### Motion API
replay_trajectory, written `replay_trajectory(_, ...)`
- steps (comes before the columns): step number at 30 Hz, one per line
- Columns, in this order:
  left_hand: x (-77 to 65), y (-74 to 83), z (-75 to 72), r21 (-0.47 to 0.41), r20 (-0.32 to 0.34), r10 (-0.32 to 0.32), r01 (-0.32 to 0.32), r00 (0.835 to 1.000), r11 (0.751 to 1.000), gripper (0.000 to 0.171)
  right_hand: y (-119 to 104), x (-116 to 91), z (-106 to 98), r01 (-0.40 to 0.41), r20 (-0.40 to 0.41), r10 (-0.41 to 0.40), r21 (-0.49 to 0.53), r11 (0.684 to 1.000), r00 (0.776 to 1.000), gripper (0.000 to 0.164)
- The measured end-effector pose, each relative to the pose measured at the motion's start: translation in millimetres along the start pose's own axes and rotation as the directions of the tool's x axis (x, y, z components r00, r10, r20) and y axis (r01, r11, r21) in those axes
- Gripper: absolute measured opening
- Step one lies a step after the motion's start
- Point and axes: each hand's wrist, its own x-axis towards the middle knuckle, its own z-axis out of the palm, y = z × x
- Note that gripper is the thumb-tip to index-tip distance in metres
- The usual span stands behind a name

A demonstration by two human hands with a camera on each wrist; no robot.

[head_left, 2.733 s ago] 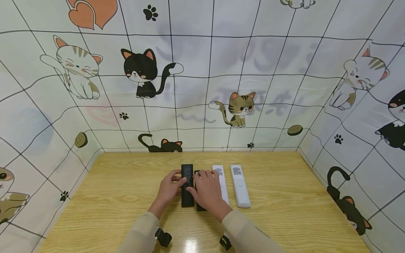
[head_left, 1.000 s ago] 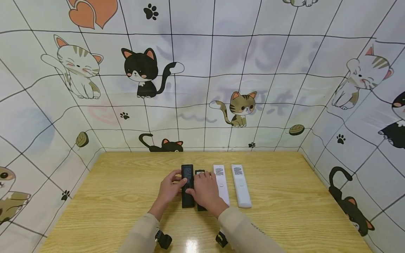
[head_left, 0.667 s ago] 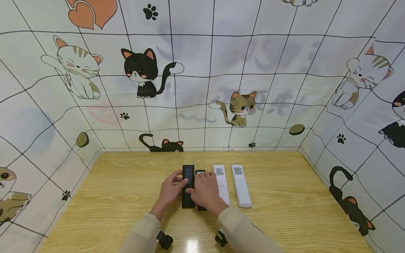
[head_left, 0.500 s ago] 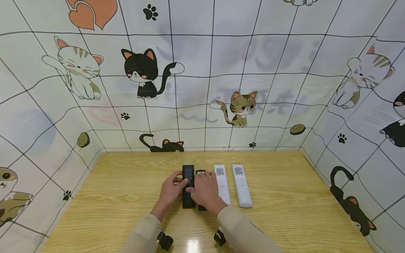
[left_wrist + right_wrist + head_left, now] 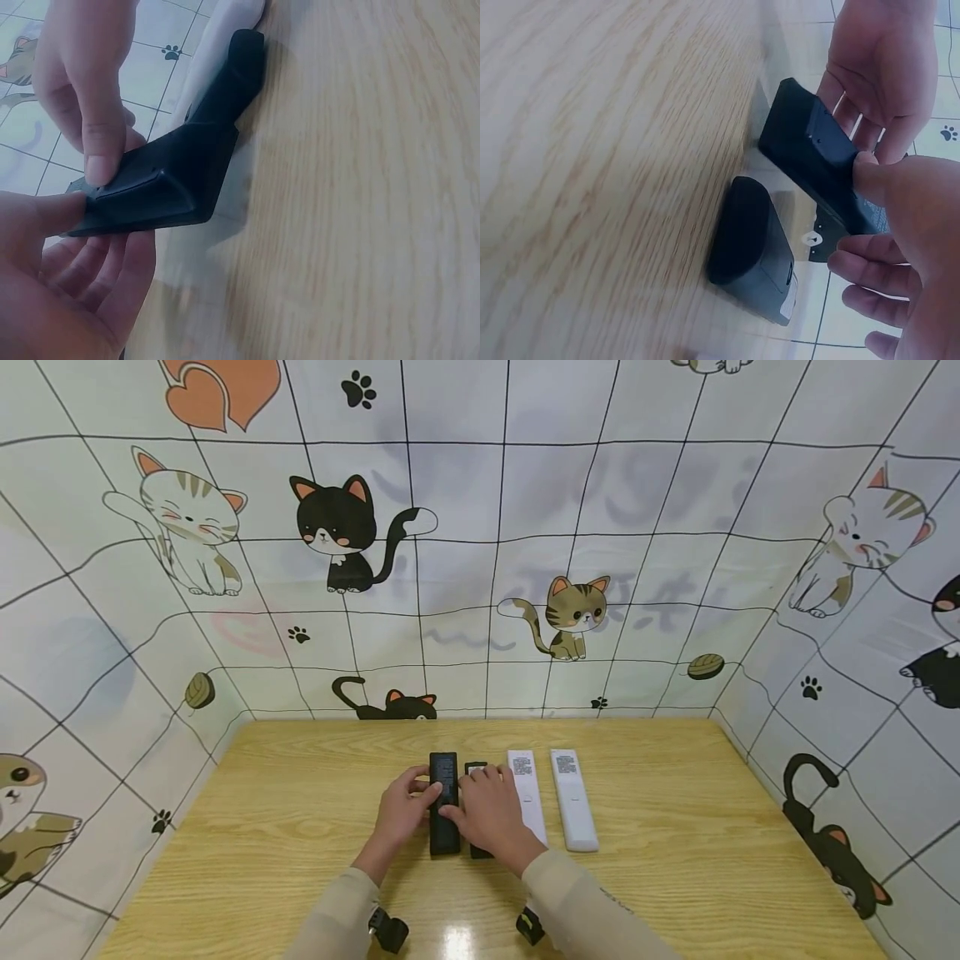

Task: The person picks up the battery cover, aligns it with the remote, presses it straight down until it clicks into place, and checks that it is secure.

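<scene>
A black remote control [image 5: 444, 842] is held back side up, its printed label facing the head camera. In the left wrist view my left hand [image 5: 75, 285] grips the black remote [image 5: 169, 187] by one side, thumb on top and fingers underneath. From the other side my right hand [image 5: 489, 803] holds it, with the thumb pressing near the battery cover and the fingers along its edge, as the right wrist view shows. A gap shows between this remote [image 5: 799, 139] and the table. Partly hidden beneath my right hand, a second black remote [image 5: 480, 852] lies on the table.
Two white remotes, an inner one [image 5: 523, 764] and an outer one [image 5: 576, 810], lie back side up to the right of my right hand. The wooden table [image 5: 675, 860] is bounded by a cat-printed cloth [image 5: 450, 568] at the back and sides.
Both hands keep hold of the black remote. Since half a second ago it has shifted slightly left and nearer to me. The other remotes have stayed in place.
</scene>
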Motion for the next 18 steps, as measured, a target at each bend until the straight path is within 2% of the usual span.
replay_trajectory(4,0.0,-0.6,-2.5,0.015,0.008,-0.02,0.02,1.0,1.0,0.04,3.6,-4.0,-0.1,0.02,-0.022,-0.02,-0.003,1.0,1.0,0.058)
replay_trajectory(9,1.2,-2.7,-4.1,0.098,-0.019,-0.051,0.053,0.998,0.994,0.036,12.3,-9.3,1.2,0.018,-0.049,-0.018,0.008,1.0,0.999,0.055)
replay_trajectory(18,3.6,-7.7,-1.8,0.19,-0.019,-0.071,0.074,0.997,0.979,0.04,21.2,-12.1,2.8,-0.004,-0.048,0.007,0.058,0.998,0.999,0.053)
